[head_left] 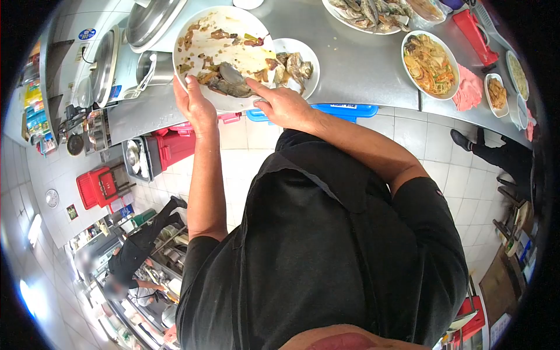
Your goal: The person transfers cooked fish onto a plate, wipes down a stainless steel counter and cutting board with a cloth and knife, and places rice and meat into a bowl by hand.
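A large white plate (233, 52) with food remains is tilted in my left hand (198, 109), the thumb over its near left rim and the fingers mostly hidden below. On its lower part lies a dark grey piece of fish (232, 80) among brown scraps. My right hand (286, 108) is at the plate's near right edge. Its index finger is stretched out to the fish piece, and the thumb stands apart below. Beside it, a smaller white plate (315, 69) holds more fish pieces (296, 67) and is partly covered by the large plate.
The steel counter (361, 70) carries a noodle plate (431, 96), an oyster plate (350, 26), a pink cloth (468, 90) and a red holder (475, 38). Lidded pots (157, 20) stand left. Below are a blue lid (367, 111) and red bin (175, 146). Other people (131, 251) stand behind.
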### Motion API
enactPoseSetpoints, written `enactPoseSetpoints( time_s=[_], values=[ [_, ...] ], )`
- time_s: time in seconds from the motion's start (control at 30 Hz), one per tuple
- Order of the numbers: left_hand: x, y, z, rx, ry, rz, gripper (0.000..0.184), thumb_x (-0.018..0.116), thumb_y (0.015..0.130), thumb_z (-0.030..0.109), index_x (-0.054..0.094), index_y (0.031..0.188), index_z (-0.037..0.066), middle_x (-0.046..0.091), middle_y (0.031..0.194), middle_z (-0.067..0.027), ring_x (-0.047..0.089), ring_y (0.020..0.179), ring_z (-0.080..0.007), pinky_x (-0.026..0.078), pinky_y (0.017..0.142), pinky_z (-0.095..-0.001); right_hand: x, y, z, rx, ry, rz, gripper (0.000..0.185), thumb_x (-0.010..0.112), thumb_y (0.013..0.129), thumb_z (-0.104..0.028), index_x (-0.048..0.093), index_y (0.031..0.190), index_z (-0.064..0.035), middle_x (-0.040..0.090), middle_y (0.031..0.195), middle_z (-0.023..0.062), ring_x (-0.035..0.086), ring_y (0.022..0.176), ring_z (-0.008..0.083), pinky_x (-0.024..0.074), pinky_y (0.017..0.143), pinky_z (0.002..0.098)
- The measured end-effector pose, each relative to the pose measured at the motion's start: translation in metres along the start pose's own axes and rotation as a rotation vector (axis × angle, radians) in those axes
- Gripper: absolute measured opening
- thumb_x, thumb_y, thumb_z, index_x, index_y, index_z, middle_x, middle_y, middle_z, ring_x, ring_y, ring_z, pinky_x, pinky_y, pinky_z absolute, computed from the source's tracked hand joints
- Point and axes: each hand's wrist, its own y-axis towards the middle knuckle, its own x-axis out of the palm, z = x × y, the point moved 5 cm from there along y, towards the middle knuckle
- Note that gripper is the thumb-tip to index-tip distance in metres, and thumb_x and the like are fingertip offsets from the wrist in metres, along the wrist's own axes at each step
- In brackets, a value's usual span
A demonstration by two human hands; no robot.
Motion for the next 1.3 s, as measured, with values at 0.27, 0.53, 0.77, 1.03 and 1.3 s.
enactPoseSetpoints(
  time_s=[0.27, 0.53, 0.77, 1.03, 1.3],
  values=[
    [0.000, 0.001, 0.001, 0.008, 0.015, -0.025, 0.037, 0.045, 0.099, 0.017, 0.047, 0.131, -0.002, 0.057, 0.119, -0.0149, 0.055, 0.107, -0.0222, 0.043, 0.093, -0.0362, -0.001, -0.001, 0.000, 0.028, -0.016, -0.020, 0.056, 0.056, 0.093, -0.022, 0.036, 0.145, -0.0150, 0.064, 0.074, 0.0230, 0.063, 0.069, 0.0404, 0.0485, 0.065, 0.0504],
    [-0.018, -0.016, -0.030, -0.325, -0.294, 0.163, 0.043, 0.044, 0.099, 0.021, 0.043, 0.136, 0.000, 0.054, 0.127, -0.0171, 0.055, 0.113, -0.0269, 0.045, 0.096, -0.0412, 0.003, -0.006, 0.014, 0.040, 0.153, -0.058, 0.047, 0.050, 0.095, -0.014, 0.044, 0.142, -0.0156, 0.062, 0.076, 0.0227, 0.062, 0.069, 0.0344, 0.0486, 0.068, 0.0419],
    [-0.037, -0.037, -0.048, -0.400, -0.327, 0.276, 0.045, 0.045, 0.099, 0.024, 0.043, 0.137, 0.000, 0.054, 0.128, -0.0170, 0.056, 0.114, -0.0282, 0.046, 0.095, -0.0415, -0.004, -0.026, 0.039, 0.153, 0.136, -0.051, 0.041, 0.051, 0.095, -0.011, 0.052, 0.136, -0.0126, 0.062, 0.077, 0.0187, 0.057, 0.065, 0.0237, 0.0469, 0.066, 0.0346],
    [-0.049, -0.050, -0.056, -0.387, -0.316, 0.309, 0.046, 0.047, 0.099, 0.026, 0.043, 0.136, -0.001, 0.054, 0.128, -0.0171, 0.055, 0.114, -0.0278, 0.045, 0.096, -0.0409, -0.045, -0.024, 0.075, 0.400, 0.081, 0.000, 0.040, 0.049, 0.096, -0.020, 0.052, 0.136, -0.0122, 0.060, 0.124, 0.0211, 0.060, 0.114, 0.0314, 0.0456, 0.096, 0.0370],
    [-0.049, -0.059, -0.048, -0.400, -0.285, 0.276, 0.045, 0.046, 0.099, 0.026, 0.043, 0.136, -0.001, 0.054, 0.126, -0.0172, 0.056, 0.112, -0.0275, 0.047, 0.094, -0.0399, -0.008, 0.020, 0.025, 0.158, 0.086, 0.014, 0.035, 0.053, 0.094, -0.018, 0.061, 0.125, -0.0060, 0.068, 0.093, 0.0193, 0.062, 0.073, 0.0220, 0.0479, 0.070, 0.0320]
  ],
)
